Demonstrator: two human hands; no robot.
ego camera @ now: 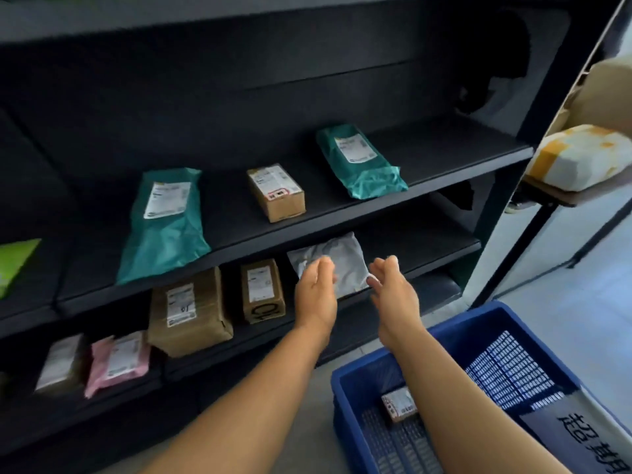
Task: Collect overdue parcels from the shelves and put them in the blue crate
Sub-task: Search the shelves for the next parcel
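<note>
A grey plastic mailer (337, 256) lies on the middle shelf of the black shelving unit (376, 196). My left hand (316, 285) and my right hand (393, 285) reach out on either side of its front edge, fingers straight, holding nothing. Whether they touch the mailer is unclear. The blue crate (355, 405) stands on the floor at the lower right, under my right forearm, with one small brown box (398, 403) in it.
The upper shelf carries two teal mailers (167, 220) (359, 162) and a small brown box (276, 192). Two brown boxes (188, 313) (262, 290) sit left of the grey mailer. A pink mailer (118, 362) lies lower left. A side table (564, 196) holds wrapped parcels at right.
</note>
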